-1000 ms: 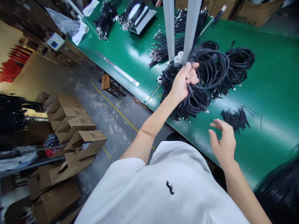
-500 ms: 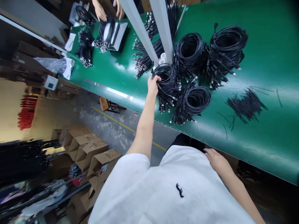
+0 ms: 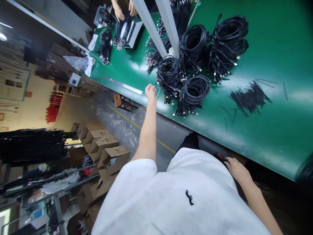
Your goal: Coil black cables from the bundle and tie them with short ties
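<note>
My left hand (image 3: 151, 93) hovers near the table's front edge, its fingers loosely curled; I see nothing held in it. Just right of it lies a coiled bundle of black cables (image 3: 168, 70) with metal plugs, apart from my fingers. A second cable coil (image 3: 196, 88) sits to the right, nearer the edge. Behind them are more coils (image 3: 194, 40) and a large stacked bundle (image 3: 230, 42). Low beside my body, below the table edge, rests my right hand (image 3: 237, 168) with fingers loosely stretched and holding nothing visible.
Short black ties (image 3: 250, 98) lie in a loose pile on the green table (image 3: 274, 130). Grey posts (image 3: 168, 26) rise behind the coils. A metal ruler (image 3: 124, 85) lies along the left edge. At the far end, a co-worker's hands (image 3: 118, 13) are above cables. Cardboard boxes (image 3: 113, 160) stand on the floor.
My left hand has let go of the cable coil and drawn back to the left, off the bundle. The whole view has shifted a little. My right hand stays low by my body.
</note>
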`<state>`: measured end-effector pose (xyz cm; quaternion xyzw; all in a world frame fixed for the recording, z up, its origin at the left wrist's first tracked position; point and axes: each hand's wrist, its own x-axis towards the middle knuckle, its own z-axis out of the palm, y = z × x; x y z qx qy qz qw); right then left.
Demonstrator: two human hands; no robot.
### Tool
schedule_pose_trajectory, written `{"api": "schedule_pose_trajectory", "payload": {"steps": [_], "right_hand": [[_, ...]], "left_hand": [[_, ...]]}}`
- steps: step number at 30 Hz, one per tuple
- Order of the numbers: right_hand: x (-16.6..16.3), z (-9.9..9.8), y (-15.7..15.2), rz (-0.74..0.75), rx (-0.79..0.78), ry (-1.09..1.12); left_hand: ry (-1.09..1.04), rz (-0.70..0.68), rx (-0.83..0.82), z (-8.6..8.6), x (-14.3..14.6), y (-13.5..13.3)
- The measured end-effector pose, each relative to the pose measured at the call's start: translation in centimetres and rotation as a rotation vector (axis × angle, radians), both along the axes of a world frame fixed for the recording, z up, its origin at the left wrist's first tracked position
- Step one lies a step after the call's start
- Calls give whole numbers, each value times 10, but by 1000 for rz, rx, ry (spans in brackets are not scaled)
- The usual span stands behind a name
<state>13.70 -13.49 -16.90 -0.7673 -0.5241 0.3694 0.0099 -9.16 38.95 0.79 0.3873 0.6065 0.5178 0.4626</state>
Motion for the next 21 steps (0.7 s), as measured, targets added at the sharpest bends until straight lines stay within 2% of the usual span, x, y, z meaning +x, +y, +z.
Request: {"api": "schedule_pose_trajectory", "payload": {"steps": [2,5,9,12,14,16,19,21], "right_hand": [[18,-11,-33,-49,-83,6],[45,-20,-83,-158,-229,35],[78,-31,-137,-409,-288,78],[98,-44,-148,-561,-269,120],[103,-53,-141,-626,-260,127],[101,-59,-127,-665,-264,115],[91,-60,-111,-671,-256,103],[86,-55,-114,-656,-224,100]], "left_hand": [[34,48,-54,-10,-7,-62],[114,-4,-194,-43,0,-173],[221,-290,-441,-95,30,-317],[295,-611,-598,-123,62,-400],[332,-831,-657,-134,85,-444],[371,-1024,-675,-141,106,-476],[462,-1234,-638,-145,130,-502],[539,-1317,-580,-143,141,-509]]}}
